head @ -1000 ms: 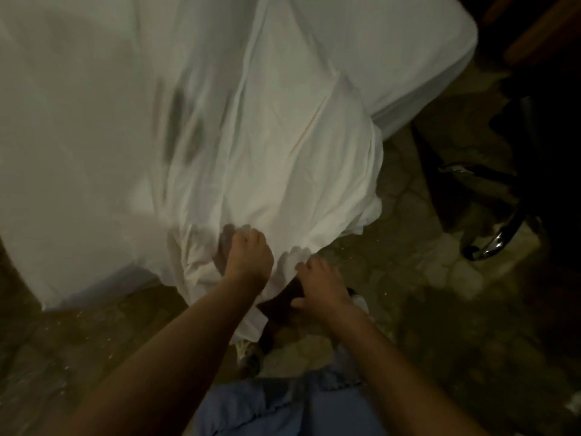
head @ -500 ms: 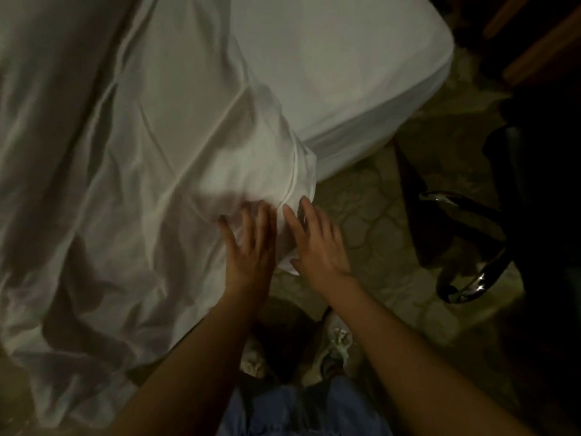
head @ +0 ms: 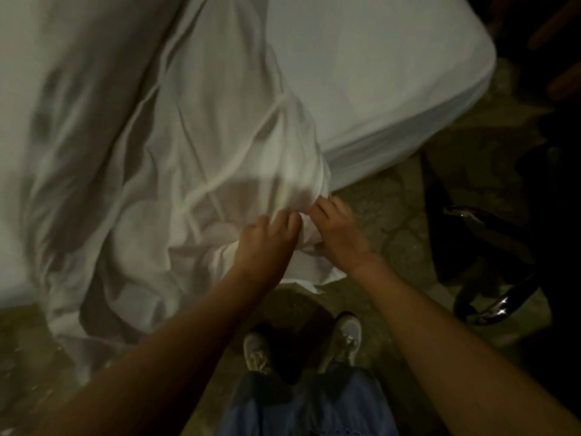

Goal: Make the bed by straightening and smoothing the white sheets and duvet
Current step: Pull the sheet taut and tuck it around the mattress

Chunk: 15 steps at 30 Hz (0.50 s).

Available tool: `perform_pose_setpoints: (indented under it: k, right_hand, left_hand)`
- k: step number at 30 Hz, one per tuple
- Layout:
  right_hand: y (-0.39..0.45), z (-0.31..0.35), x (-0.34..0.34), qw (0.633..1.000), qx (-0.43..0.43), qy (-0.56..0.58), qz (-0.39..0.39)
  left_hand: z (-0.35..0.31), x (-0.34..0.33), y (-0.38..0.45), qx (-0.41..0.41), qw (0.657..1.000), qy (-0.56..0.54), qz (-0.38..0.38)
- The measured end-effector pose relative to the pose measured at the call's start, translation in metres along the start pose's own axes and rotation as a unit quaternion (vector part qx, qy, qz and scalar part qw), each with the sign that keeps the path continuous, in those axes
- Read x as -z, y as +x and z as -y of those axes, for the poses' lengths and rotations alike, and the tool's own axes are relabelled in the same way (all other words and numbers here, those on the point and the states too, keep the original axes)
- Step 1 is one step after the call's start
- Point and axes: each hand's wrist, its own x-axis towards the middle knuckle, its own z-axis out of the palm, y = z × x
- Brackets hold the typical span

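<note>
A rumpled white duvet (head: 195, 158) hangs off the near edge of the bed and trails down to the floor at the lower left. Its bunched corner lies between my hands. My left hand (head: 267, 243) grips that bunch from the left, fingers curled into the cloth. My right hand (head: 338, 231) pinches the same corner from the right. The mattress in its smooth white fitted sheet (head: 393, 77) shows bare at the upper right, down to its rounded corner.
A dark chair with a shiny curved metal frame (head: 500, 306) stands on the stone floor (head: 393, 215) to the right of the bed. My two shoes (head: 345, 338) are planted just below the hanging cloth. Dark furniture fills the upper right corner.
My hands lay flat and open on the duvet corner half a second ago; now their fingers have closed on the cloth and bunched it. The view has shifted slightly downwards.
</note>
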Motion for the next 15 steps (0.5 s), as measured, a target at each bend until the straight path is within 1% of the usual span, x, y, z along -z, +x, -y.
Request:
perform_pose_setpoints:
  k: [1,3,4,5,6,7,8,9,10,11,12,14,15]
  right_hand:
    - [0.001,0.002,0.009,0.999,0.018,0.001,-0.033]
    - [-0.008,0.0,0.031,0.991,0.046,-0.005,-0.128]
    - [-0.022,-0.004,0.037,0.985,0.036,0.005,-0.166]
    - [-0.041,-0.007,0.038,0.982,0.002,0.029,-0.188]
    - [-0.063,-0.004,0.032,0.979,-0.041,0.047,-0.196]
    - [-0.085,0.005,0.023,0.98,-0.074,0.04,-0.182]
    - [-0.106,0.014,0.01,0.984,-0.082,0.008,-0.159]
    - [-0.121,0.022,-0.005,0.989,-0.07,-0.017,-0.132]
    - [-0.126,0.027,-0.017,0.992,-0.058,-0.014,-0.112]
    - [-0.122,0.03,-0.019,0.994,-0.062,0.004,-0.093]
    - [-0.116,0.03,-0.016,0.993,-0.085,0.016,-0.074]
    - [-0.113,0.027,-0.008,0.994,-0.09,0.021,-0.062]
    - [-0.119,0.024,-0.004,0.995,-0.079,0.023,-0.057]
  left_hand:
    - [0.001,0.009,0.0,0.012,0.999,-0.024,-0.026]
    - [-0.001,0.032,0.001,0.016,0.99,-0.093,-0.107]
    - [-0.008,0.04,-0.003,0.013,0.984,-0.112,-0.136]
    - [-0.017,0.043,-0.012,0.006,0.982,-0.117,-0.146]
    - [-0.029,0.04,-0.026,-0.005,0.985,-0.11,-0.133]
    - [-0.042,0.032,-0.043,-0.005,0.99,-0.106,-0.089]
    - [-0.054,0.022,-0.063,0.003,0.994,-0.107,-0.035]
    - [-0.061,0.012,-0.078,0.011,0.993,-0.116,0.01]
    - [-0.061,0.004,-0.083,0.023,0.992,-0.117,0.035]
    - [-0.059,-0.002,-0.081,0.031,0.991,-0.121,0.054]
    - [-0.054,-0.005,-0.079,0.032,0.988,-0.132,0.076]
    - [-0.045,-0.007,-0.073,0.037,0.987,-0.141,0.074]
    - [-0.045,-0.006,-0.075,0.037,0.986,-0.154,0.054]
